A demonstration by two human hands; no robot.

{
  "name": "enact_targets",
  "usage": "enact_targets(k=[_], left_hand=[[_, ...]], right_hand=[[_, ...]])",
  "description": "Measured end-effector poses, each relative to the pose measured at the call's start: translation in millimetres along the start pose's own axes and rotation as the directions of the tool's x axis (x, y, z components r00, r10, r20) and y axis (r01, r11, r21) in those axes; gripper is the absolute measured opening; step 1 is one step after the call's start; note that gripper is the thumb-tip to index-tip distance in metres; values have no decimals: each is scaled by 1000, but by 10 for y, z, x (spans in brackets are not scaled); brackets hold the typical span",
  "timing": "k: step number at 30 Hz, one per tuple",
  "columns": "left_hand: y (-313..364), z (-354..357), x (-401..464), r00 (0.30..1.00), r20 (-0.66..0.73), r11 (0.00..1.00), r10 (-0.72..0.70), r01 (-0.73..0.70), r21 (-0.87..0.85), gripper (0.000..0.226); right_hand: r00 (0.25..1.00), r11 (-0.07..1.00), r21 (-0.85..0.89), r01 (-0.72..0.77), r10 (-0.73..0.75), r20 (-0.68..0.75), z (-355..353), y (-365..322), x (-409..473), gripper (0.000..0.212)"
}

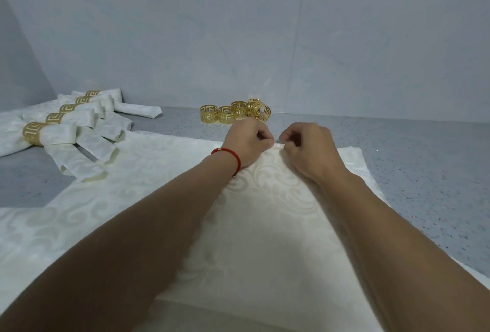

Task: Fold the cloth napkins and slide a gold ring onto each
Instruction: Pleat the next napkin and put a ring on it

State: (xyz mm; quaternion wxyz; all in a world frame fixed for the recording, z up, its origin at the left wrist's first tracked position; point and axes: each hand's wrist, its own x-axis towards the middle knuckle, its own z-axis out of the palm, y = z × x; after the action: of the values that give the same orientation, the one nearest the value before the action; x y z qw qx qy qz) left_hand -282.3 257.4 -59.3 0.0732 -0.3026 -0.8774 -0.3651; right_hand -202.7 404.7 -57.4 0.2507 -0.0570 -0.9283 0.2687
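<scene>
A cream damask napkin (267,215) lies spread flat on the grey counter in front of me, on top of other flat napkins (111,191). My left hand (246,143), with a red cord at the wrist, and my right hand (307,149) sit side by side at its far edge. Each pinches that edge between thumb and fingers. Just behind my hands, a cluster of several loose gold rings (233,113) stands by the wall.
Several rolled napkins with gold rings on them (61,125) lie in a fanned row at the far left. A grey wall (265,40) closes the back of the counter (424,167), and its speckled top shows to the right.
</scene>
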Motion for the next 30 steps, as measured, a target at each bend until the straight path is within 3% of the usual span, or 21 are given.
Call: enact_targets(k=[8,16,19,23,26,30], left_hand=[[65,22,-64,996,-5,973,89,-86,213,19],[179,-112,-104,959,125,788,253,-279,548,12],[241,-143,-112,951,144,725,272,-301,619,21],[355,-191,-109,936,219,596,276,-346,725,27],[426,-257,-108,942,286,665,176,-328,671,24],[357,-283,-91,962,229,811,149,-252,528,17]], right_hand=[[997,998,-54,-10,14,77,30,20,38,6],[976,880,-422,217,-181,124,-33,-87,12,16],[963,885,-400,237,-159,219,-123,-124,51,21],[892,943,-211,258,-148,427,-318,-83,101,26],[895,967,-140,212,-134,426,-384,-25,95,20],[948,993,-32,112,-97,302,-316,58,79,13]])
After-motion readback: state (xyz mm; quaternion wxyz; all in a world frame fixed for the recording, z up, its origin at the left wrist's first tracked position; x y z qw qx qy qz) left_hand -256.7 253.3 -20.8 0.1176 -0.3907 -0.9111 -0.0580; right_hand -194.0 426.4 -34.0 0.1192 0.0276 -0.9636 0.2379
